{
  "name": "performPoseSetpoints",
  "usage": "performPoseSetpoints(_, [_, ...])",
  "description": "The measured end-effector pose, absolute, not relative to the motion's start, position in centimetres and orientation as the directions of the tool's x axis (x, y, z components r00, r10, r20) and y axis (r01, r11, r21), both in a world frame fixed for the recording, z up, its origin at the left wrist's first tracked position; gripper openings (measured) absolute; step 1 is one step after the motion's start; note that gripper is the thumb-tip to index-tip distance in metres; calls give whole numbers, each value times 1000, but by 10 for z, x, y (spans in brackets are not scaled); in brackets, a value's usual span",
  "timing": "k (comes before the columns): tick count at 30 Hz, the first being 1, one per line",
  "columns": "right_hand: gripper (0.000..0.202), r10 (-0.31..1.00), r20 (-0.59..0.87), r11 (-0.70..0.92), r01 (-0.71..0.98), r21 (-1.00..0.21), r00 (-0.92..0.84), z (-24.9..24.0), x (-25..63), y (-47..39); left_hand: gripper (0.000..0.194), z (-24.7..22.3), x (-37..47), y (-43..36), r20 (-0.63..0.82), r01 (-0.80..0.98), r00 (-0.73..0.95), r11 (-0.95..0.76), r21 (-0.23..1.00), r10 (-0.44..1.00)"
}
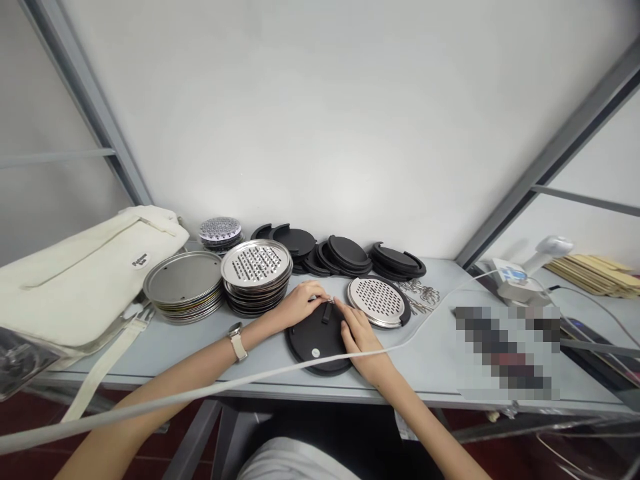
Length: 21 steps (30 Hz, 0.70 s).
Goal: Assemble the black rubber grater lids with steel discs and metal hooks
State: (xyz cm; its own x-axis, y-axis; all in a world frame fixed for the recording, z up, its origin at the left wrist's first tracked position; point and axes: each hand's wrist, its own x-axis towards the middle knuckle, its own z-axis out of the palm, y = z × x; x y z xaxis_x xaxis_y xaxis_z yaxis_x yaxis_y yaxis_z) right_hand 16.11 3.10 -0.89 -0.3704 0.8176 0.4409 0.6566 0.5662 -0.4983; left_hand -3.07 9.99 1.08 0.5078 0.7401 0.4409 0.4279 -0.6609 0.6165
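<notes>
A black round base lies near the table's front edge, with a small round pale sticker and a short black strap or tab at its top. From the left, my left hand reaches over it, fingertips pinched at a small shiny metal piece by the tab. My right hand grips the base's right side, its fingertips near the same metal piece. Just right of it sits a round metal grater plate in a black holder. The metal piece is partly hidden by my fingers.
Behind stand stacked grater plates, plain metal discs, smaller grater discs and several black holders. Metal hooks or clips lie at right. A white bag fills the left; a white cable crosses in front.
</notes>
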Motion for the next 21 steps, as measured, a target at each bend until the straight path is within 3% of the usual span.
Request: performPoseSetpoints(21, [45,823,430,559,660,-502,-370,-7,159,30,14,11,-30,98,449,428,517,-674,602,729])
